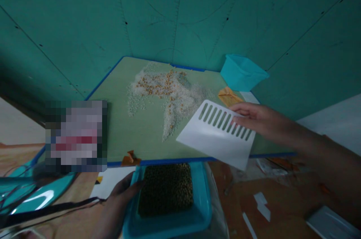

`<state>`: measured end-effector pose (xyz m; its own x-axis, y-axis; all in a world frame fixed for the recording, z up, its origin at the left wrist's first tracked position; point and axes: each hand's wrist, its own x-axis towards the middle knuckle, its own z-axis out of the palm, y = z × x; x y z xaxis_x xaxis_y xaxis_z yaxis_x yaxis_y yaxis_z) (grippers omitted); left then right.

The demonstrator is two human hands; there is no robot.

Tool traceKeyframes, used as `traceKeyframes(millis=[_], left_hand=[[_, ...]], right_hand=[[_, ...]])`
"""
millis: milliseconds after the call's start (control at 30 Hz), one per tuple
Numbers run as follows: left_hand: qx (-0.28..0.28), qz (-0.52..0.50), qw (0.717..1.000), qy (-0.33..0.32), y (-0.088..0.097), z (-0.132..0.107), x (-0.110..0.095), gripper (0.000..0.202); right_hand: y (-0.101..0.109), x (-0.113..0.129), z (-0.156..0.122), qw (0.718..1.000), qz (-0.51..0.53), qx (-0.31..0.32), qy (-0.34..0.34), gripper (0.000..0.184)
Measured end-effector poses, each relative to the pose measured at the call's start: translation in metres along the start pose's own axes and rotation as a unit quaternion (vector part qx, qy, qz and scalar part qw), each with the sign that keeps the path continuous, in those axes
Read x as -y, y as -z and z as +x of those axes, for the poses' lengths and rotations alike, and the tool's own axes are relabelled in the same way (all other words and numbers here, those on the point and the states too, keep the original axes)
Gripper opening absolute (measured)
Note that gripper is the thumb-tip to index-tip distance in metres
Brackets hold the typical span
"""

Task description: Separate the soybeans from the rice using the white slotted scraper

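Observation:
In the head view my right hand (251, 118) grips a white slotted plastic scraper (214, 137) by its slotted side, tilted over the front right of the board. My left hand (120, 194) holds the left rim of a blue plastic tub (204, 194) below the board's front edge, its thumb over the rim. Small dark greenish-brown beans (169, 186) fill the tub's middle. Spread over the pale green board (121, 130) is a heap of white grains (183, 96), with yellowish-brown round beans (152, 86) scattered among them. The scraper's left corner is near the heap.
A turquoise container (242, 71) stands at the board's far right corner, beside a piece of orange-brown paper (229, 96). A blurred-out object (79, 133) is at the left edge. Behind rises a green wall (175, 13). Paper scraps (262, 206) lie on the floor.

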<state>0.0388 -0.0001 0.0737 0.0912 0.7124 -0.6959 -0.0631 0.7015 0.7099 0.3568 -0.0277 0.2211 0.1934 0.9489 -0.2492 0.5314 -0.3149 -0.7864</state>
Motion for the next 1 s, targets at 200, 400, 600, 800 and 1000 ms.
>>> traceKeyframes(millis=[200, 400, 600, 800, 1000], left_hand=[[0.008, -0.009, 1.000, 0.028, 0.006, 0.010, 0.009, 0.035], [0.021, -0.034, 0.999, 0.024, 0.010, 0.019, 0.017, 0.036], [0.010, -0.032, 0.999, 0.022, 0.001, 0.007, 0.005, 0.022], [-0.031, -0.017, 0.999, 0.028, 0.000, 0.008, 0.005, 0.029], [-0.014, -0.029, 0.999, 0.024, 0.002, 0.008, 0.007, 0.027]], right_hand=[[0.003, 0.016, 0.030, 0.999, -0.016, -0.044, 0.021, 0.017], [-0.002, 0.026, 0.045, 0.999, -0.029, -0.020, 0.022, 0.015], [-0.003, 0.025, 0.046, 1.000, -0.014, -0.002, -0.019, 0.017], [0.001, 0.021, 0.041, 1.000, -0.021, 0.009, -0.010, 0.019], [0.001, 0.016, 0.043, 0.999, -0.036, 0.004, -0.003, 0.022]])
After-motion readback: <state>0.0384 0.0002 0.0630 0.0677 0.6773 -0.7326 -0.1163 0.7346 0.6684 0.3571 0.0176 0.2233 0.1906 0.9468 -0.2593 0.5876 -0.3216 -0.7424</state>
